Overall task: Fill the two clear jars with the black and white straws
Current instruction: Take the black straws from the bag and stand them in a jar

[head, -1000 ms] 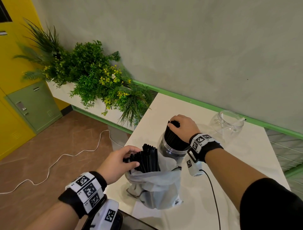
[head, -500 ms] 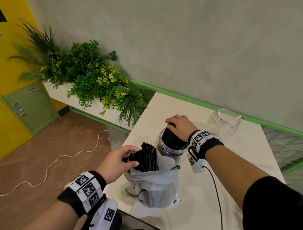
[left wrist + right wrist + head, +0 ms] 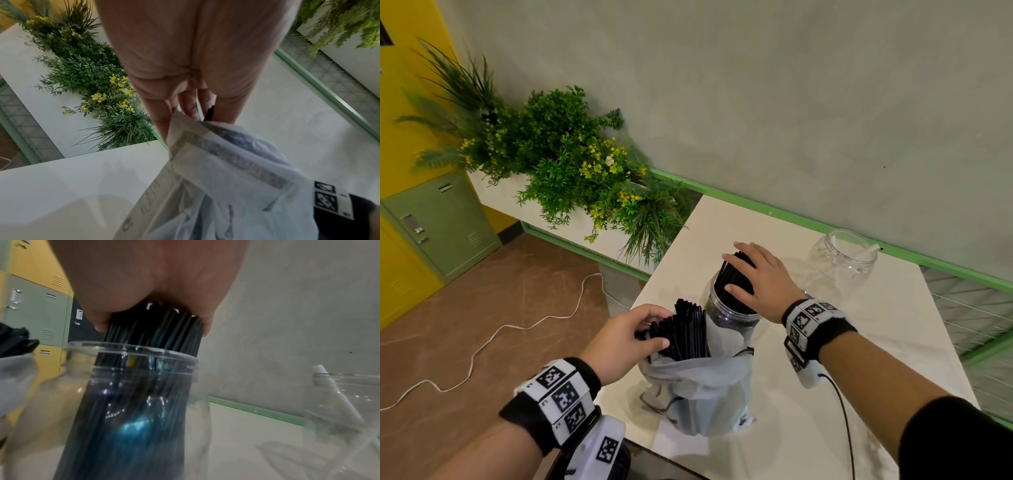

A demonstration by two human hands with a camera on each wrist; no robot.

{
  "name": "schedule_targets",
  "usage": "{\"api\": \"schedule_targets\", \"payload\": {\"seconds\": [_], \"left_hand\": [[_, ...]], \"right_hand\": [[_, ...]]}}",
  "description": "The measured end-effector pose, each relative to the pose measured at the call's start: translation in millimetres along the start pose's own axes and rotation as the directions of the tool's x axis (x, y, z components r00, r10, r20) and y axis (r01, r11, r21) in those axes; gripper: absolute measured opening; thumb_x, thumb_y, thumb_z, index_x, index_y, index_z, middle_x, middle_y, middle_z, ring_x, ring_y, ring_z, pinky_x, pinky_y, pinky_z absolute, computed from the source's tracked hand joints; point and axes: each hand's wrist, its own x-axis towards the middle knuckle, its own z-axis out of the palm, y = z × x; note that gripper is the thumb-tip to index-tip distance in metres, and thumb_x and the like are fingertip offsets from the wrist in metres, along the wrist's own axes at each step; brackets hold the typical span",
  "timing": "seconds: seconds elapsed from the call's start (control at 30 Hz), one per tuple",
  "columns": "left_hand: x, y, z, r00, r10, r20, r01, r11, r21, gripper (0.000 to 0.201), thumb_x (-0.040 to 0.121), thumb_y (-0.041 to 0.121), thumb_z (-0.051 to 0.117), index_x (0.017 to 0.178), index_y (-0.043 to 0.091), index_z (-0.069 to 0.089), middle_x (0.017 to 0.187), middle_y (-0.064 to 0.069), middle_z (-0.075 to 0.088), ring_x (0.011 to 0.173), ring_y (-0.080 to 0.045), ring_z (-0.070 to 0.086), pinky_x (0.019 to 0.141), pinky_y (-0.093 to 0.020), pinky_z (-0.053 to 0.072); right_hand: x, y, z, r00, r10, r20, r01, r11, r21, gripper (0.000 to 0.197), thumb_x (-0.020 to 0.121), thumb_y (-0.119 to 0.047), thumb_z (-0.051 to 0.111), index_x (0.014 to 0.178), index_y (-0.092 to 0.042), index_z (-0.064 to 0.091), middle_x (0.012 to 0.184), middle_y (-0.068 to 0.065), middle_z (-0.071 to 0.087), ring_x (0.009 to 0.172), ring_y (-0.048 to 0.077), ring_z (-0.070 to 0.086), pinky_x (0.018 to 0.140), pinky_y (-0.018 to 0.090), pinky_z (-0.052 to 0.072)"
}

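Note:
A clear jar [image 3: 726, 318] [image 3: 131, 350] stands mid-table with a thick bundle of black straws [image 3: 732, 284] [image 3: 152, 334] leaning in it. My right hand [image 3: 732, 272] [image 3: 153, 318] covers the bundle's top, thumb and fingers curled down its sides. In front of it, a grey plastic bag [image 3: 698, 387] [image 3: 226, 178] holds more black straws [image 3: 686, 329] [image 3: 209, 113]. My left hand [image 3: 654, 329] [image 3: 195, 105] grips these at the bag's mouth. A second clear jar [image 3: 842, 263] [image 3: 345, 402] stands at the back right with a white straw [image 3: 873, 247] [image 3: 333, 386] in it.
The white table [image 3: 859, 342] ends just left of the bag. Beyond that edge are a planter of green plants [image 3: 571, 164], a white cable [image 3: 482, 346] on the floor and green lockers [image 3: 438, 222]. A black wire [image 3: 842, 411] trails from my right wrist across the table.
My right hand's fingers have spread flatter over the top of the bundle in the jar. My left hand has stayed on the straws in the bag.

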Motion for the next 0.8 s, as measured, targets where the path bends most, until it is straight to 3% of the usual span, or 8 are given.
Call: {"api": "schedule_targets", "payload": {"seconds": [0.07,0.13,0.27,0.43,0.5,0.63,0.73,0.8], "left_hand": [[0,-1,0,1.000,-0.002,0.000,0.002,1.000,-0.012,0.038,0.081,0.020,0.074,0.107,0.043,0.060,0.115,0.016,0.062,0.114,-0.005,0.055,0.101,-0.031,0.043],[0,-3,-1,1.000,-0.005,-0.001,0.005,1.000,-0.021,0.038,0.080,0.020,0.075,0.105,0.044,0.060,0.115,0.016,0.063,0.114,-0.005,0.055,0.102,-0.033,0.043],[-1,-4,-2,1.000,0.011,-0.009,-0.011,1.000,-0.025,0.037,0.080,0.020,0.075,0.104,0.044,0.061,0.113,0.019,0.063,0.113,-0.003,0.055,0.102,-0.031,0.043],[-1,-3,-2,1.000,0.008,-0.012,-0.008,1.000,-0.017,0.037,0.081,0.019,0.074,0.106,0.043,0.060,0.114,0.019,0.062,0.113,-0.004,0.055,0.101,-0.030,0.043],[-1,-1,-2,1.000,0.017,-0.009,-0.017,1.000,-0.010,0.037,0.082,0.019,0.073,0.107,0.042,0.060,0.115,0.020,0.061,0.114,-0.003,0.054,0.101,-0.029,0.043],[-1,-3,-2,1.000,0.012,-0.017,-0.012,1.000,-0.014,0.037,0.082,0.019,0.073,0.108,0.041,0.060,0.115,0.019,0.061,0.114,-0.003,0.054,0.100,-0.029,0.043],[-1,-4,-2,1.000,0.014,-0.021,-0.014,0.999,-0.030,0.037,0.081,0.018,0.074,0.107,0.040,0.060,0.114,0.018,0.062,0.112,-0.002,0.055,0.098,-0.026,0.044],[-1,-3,-1,0.999,0.039,-0.027,-0.040,0.999,-0.032,0.038,0.081,0.014,0.074,0.107,0.038,0.061,0.111,0.019,0.063,0.108,0.003,0.056,0.092,-0.013,0.042]], "right_hand": [[13,-3,-2,0.998,0.029,0.052,-0.029,1.000,0.008,0.055,0.093,-0.057,0.040,0.144,-0.037,0.033,0.152,-0.004,0.028,0.138,0.026,0.024,0.111,0.046,0.030],[23,-5,-4,0.993,0.079,0.090,-0.082,0.996,0.031,0.047,0.095,-0.053,0.042,0.137,-0.034,0.042,0.138,-0.002,0.042,0.124,0.026,0.040,0.099,0.044,0.042],[32,-10,-6,0.993,0.114,-0.034,-0.110,0.988,0.110,0.033,0.096,-0.049,0.043,0.118,-0.027,0.054,0.115,-0.004,0.052,0.105,0.021,0.050,0.081,0.037,0.048],[32,-10,-8,0.982,0.138,0.126,-0.128,0.988,-0.085,0.049,0.095,-0.054,0.041,0.136,-0.028,0.041,0.133,0.001,0.046,0.122,0.026,0.039,0.098,0.043,0.037],[28,-15,-15,0.991,0.126,0.051,-0.122,0.989,-0.081,0.056,0.093,-0.056,0.043,0.142,-0.029,0.035,0.141,0.000,0.040,0.130,0.026,0.031,0.104,0.044,0.030],[1,-51,-32,0.978,0.087,-0.188,-0.038,0.967,0.253,0.049,0.091,-0.044,0.055,0.134,-0.021,0.047,0.126,-0.001,0.049,0.118,0.018,0.040,0.100,0.034,0.035],[-30,-84,-23,0.990,0.114,-0.087,-0.044,0.818,0.574,0.046,0.087,-0.036,0.065,0.125,-0.016,0.050,0.106,-0.005,0.052,0.097,0.009,0.049,0.084,0.018,0.042],[-46,-97,-8,0.987,0.155,0.039,-0.140,0.720,0.679,0.059,0.081,-0.037,0.073,0.128,-0.016,0.044,0.110,-0.003,0.049,0.097,0.007,0.048,0.080,0.008,0.039]]}}
